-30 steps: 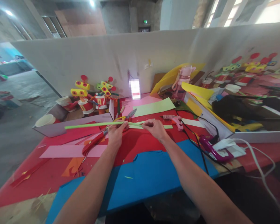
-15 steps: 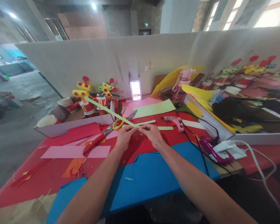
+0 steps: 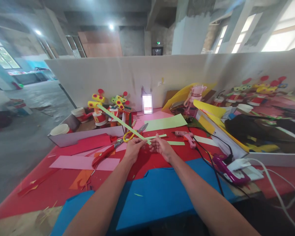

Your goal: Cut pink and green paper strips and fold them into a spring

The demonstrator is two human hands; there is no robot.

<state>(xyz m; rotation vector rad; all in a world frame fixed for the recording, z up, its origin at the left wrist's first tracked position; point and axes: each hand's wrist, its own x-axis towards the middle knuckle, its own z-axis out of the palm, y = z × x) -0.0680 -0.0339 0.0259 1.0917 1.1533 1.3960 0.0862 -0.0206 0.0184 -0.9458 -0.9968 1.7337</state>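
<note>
My left hand [image 3: 134, 149] pinches the near end of a long light-green paper strip [image 3: 121, 122], which slants up and away to the left. Close by on the right, my right hand [image 3: 161, 147] has its fingers apart beside the strip's short folded-looking end. Whether its fingertips touch that end is hard to make out. Beyond the hands lie yellow-handled scissors [image 3: 128, 136], partly behind the strip, and more light-green strips [image 3: 176, 143]. Red-handled scissors [image 3: 103, 155] rest on the left. A wide light-green sheet [image 3: 166, 123] lies farther back.
A pink glue gun [image 3: 186, 136] with a black cord lies to the right, near a purple device [image 3: 229, 170] and white cable. Paper-cup figures [image 3: 99, 116] stand in a shallow box [image 3: 88, 135] at left. A white panel [image 3: 108, 75] borders the table's back. Blue paper [image 3: 157, 196] covers the front.
My right hand has let go of the strip's end, its fingers now opened. My left hand keeps its pinch. The view has tilted upward and shifted slightly left.
</note>
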